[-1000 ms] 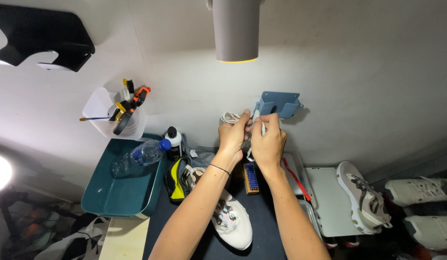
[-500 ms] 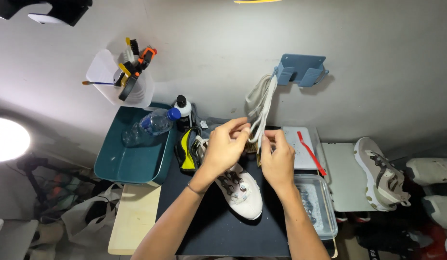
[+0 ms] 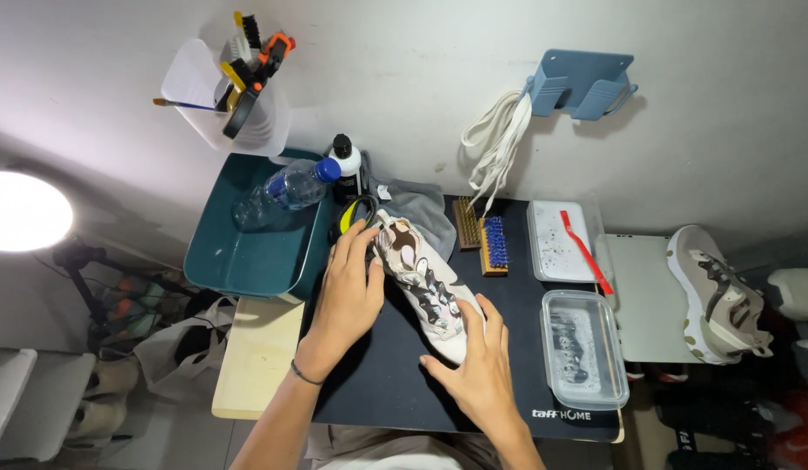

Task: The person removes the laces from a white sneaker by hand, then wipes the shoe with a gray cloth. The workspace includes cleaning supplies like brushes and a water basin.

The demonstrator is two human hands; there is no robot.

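A dark work mat [image 3: 378,383] is covering the table at the centre of the frame, with a pale wooden board [image 3: 256,352] showing at its lower left edge. A white sneaker [image 3: 426,292] is lying diagonally on the mat at the centre, and two brushes [image 3: 481,235] are sitting side by side above it. At the right a clear lidded tub [image 3: 582,348] is resting below a white tray [image 3: 561,239], while a teal basin [image 3: 252,252] is standing at the upper left.
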